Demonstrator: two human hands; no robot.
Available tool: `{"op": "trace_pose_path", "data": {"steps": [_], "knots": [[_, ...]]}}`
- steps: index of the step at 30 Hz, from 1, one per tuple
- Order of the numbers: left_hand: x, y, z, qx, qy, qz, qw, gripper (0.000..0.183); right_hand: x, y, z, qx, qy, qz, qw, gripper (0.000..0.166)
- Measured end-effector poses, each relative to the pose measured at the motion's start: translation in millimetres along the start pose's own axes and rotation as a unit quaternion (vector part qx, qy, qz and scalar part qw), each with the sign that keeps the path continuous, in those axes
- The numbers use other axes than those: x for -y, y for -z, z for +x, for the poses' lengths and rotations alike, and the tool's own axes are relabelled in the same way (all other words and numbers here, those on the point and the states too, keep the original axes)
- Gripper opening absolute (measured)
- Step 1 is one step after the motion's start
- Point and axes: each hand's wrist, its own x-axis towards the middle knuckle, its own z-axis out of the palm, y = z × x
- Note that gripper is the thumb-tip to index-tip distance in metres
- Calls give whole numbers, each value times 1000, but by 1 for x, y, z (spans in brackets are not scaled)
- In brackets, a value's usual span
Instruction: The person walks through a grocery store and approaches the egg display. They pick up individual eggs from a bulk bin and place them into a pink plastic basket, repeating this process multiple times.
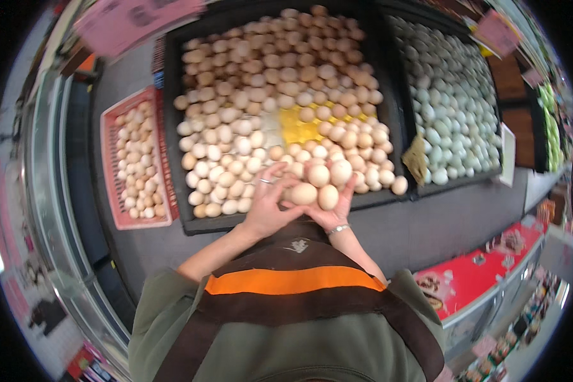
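Observation:
Several light brown eggs (319, 175) rest together on my right hand (333, 210), which is cupped under them in front of my apron. From the left, my left hand (272, 200) holds the egg at the near left of this group, its fingers curled at that egg's side. Behind both hands lies a large black display bin (286, 224) filled with brown and cream eggs (224, 179). A yellow egg tray (301, 126) shows through a gap among them, with a pale grey tray beside it.
A pink plastic basket (109, 167) of small eggs stands left of the bin. Pale green eggs (441, 129) fill another black bin at the right, with a brownish cloth (414, 160) at its near left corner. A red counter (482, 272) is at the lower right.

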Motion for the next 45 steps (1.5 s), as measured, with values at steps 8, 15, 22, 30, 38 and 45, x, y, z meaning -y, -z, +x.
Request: {"op": "trace_pose_path", "data": {"steps": [8, 15, 22, 30, 38, 45], "knots": [[86, 119, -70, -200, 91, -38, 975, 31, -55, -6, 3, -3, -120, 61, 991, 79], [280, 278, -173, -406, 352, 29, 843, 26, -120, -14, 17, 12, -197, 27, 980, 77], [366, 341, -160, -371, 360, 1, 856, 28, -172, -22, 26, -17, -182, -9, 983, 75], [430, 366, -78, -356, 304, 32, 883, 26, -211, -28, 40, -27, -173, -81, 981, 76], [418, 417, -37, -361, 302, 122, 874, 23, -223, -22, 49, -3, -190, -85, 978, 80], [433, 435, 12, -125, 237, 367, 891, 24, -228, -22, 62, -61, -187, -57, 979, 86]]}}
